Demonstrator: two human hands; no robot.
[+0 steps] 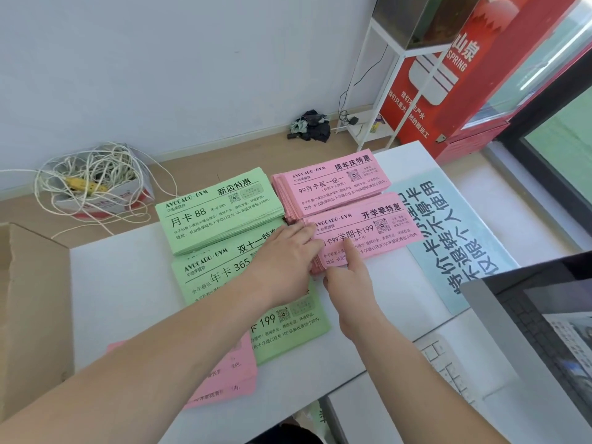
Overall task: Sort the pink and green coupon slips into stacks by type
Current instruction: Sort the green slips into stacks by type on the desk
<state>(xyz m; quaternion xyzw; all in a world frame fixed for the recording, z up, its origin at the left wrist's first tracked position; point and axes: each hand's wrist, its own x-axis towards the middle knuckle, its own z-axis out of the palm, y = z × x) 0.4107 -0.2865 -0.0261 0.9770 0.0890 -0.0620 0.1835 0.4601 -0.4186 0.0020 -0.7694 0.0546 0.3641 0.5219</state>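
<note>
White table (121, 277) near a pale wall (160, 59); on the floor a box (136, 192) holds tangled cord (86, 171). On the table, green stacks (217, 216) beside a pink stack (371, 230): left hand (282, 261) flat on it, right hand (349, 280) pressing one finger, grip unclear.

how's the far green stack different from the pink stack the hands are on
Colour: the far green stack is green, the pink stack is pink.
Contact: the left hand and right hand both touch the pink stack; the far green stack is untouched.
Place: the far green stack lies left of the pink stack.
Both hold same-shaped slips headed AVOCADO GYM with a QR code.
</note>
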